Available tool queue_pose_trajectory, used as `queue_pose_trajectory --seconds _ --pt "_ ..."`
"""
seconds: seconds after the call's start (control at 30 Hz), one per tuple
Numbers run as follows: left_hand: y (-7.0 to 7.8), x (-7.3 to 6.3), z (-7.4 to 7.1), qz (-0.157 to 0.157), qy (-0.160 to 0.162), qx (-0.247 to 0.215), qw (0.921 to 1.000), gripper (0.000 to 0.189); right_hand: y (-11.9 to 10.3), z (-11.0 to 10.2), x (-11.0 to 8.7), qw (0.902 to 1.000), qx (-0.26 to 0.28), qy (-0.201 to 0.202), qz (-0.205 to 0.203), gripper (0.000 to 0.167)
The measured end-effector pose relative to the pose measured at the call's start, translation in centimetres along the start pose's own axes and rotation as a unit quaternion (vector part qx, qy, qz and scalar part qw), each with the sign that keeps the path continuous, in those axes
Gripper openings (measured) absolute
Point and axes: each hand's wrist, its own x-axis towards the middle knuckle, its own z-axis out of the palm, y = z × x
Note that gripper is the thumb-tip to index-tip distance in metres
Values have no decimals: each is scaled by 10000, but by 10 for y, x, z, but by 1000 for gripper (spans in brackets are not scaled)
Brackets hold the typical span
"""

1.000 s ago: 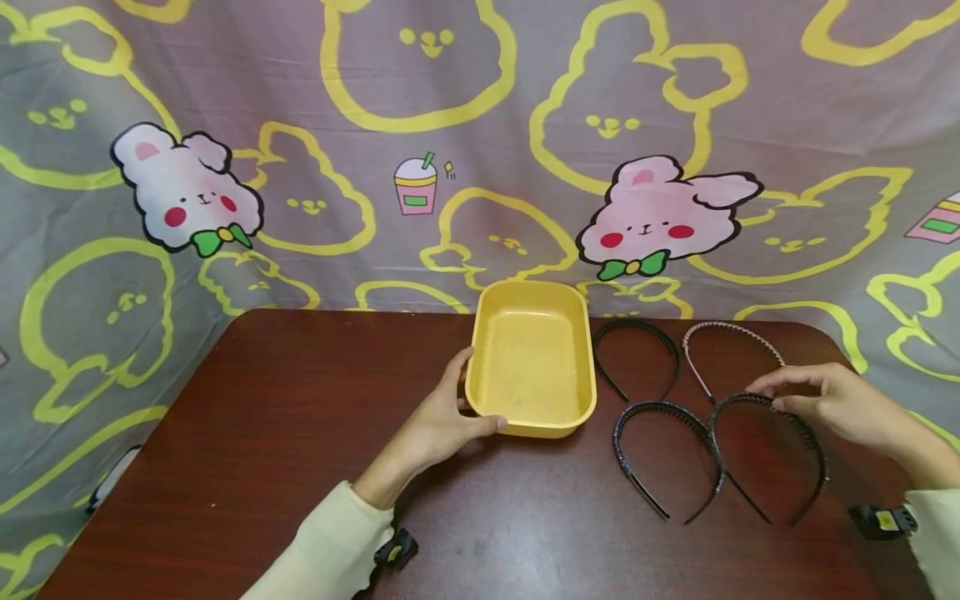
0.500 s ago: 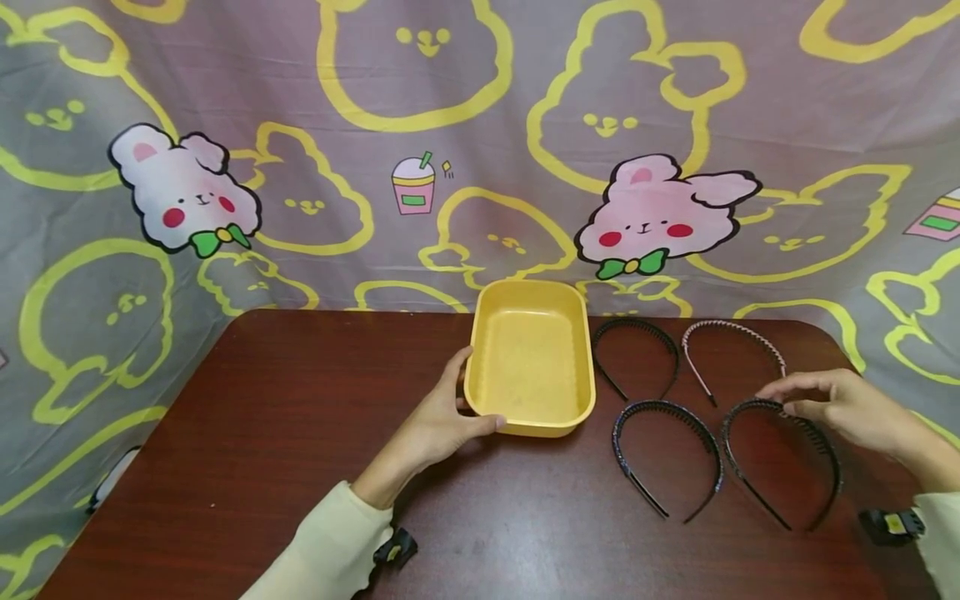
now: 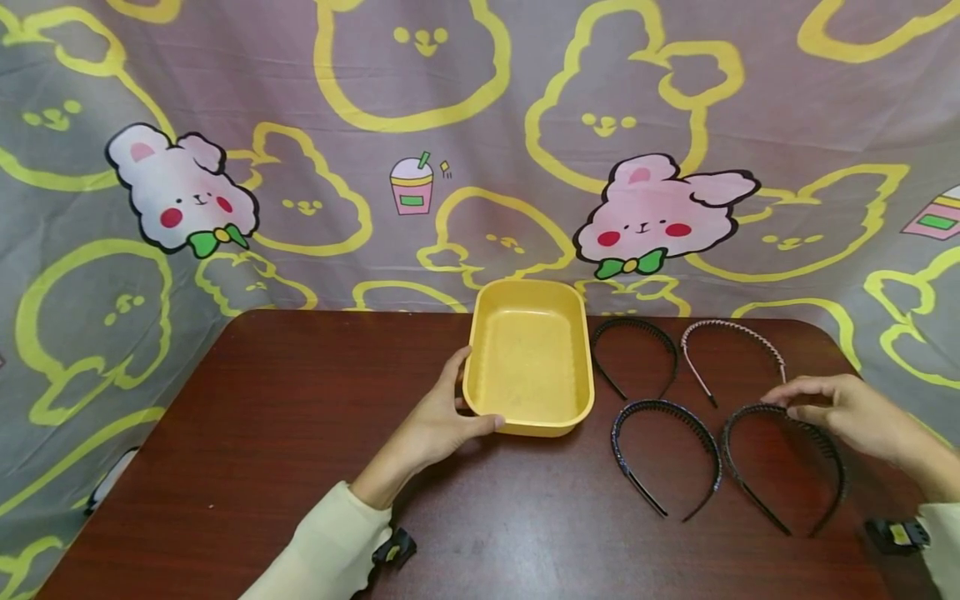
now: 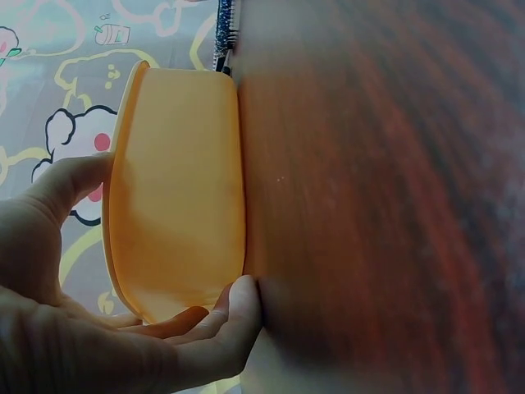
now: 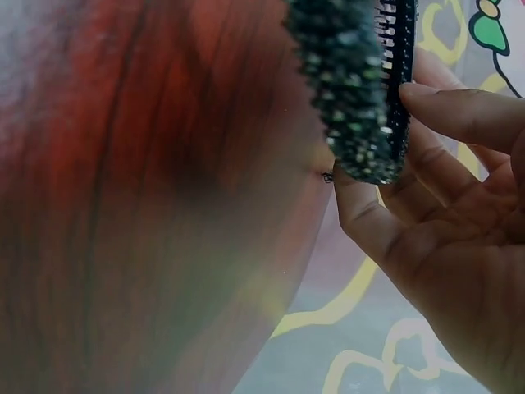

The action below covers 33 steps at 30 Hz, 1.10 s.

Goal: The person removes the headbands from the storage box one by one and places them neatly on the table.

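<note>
My left hand (image 3: 431, 421) grips the near-left corner of a yellow plastic bin (image 3: 528, 358), its thumb on the front rim and its fingers along the left side. In the left wrist view the bin's side wall (image 4: 180, 180) rises from the tabletop. With my right hand (image 3: 855, 412) I pinch the top of a dark glittery toothed headband (image 3: 729, 454); up close its beaded surface (image 5: 353, 98) sparkles. A blue-glitter headband (image 3: 666, 405) lies just left of it. Behind lie a black headband (image 3: 636, 322) and a pink one (image 3: 720, 322), its right end hidden behind my hand.
The brown wooden table (image 3: 300, 450) ends at a patterned cloth (image 3: 480, 125) hung behind it. The bin stands near the back edge, close beside the black headband. A wrist strap device (image 3: 896, 535) sits at my right cuff.
My right hand has shifted slightly right and nearer with the dark headband, which no longer overlaps the blue-glitter one. My left hand and the bin have stayed in place.
</note>
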Motion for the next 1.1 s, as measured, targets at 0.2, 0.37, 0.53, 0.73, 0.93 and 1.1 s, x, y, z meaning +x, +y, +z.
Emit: queue_pose_trajectory --seconds 0.2,0.37,0.53,0.73,0.93,1.1 --pt "-1 0 0 -21 -1 61 10000 111 -5 3 -2 9995 -227 153 141 21" --pt "-1 0 -1 -8 8 60 10000 111 -8 6 -5 9990 -328 263 176 21" --pt "0 -1 -1 1 31 74 10000 111 -10 9 -8 9983 -395 369 202 23" --pt "-1 -1 -1 5 15 70 10000 111 -11 11 -9 9967 -592 527 166 25" --pt "-1 0 0 23 0 42 10000 111 -14 14 -7 9938 -843 705 167 28" --pt "0 0 0 14 -5 26 10000 110 -14 16 -6 9928 -892 778 185 27"
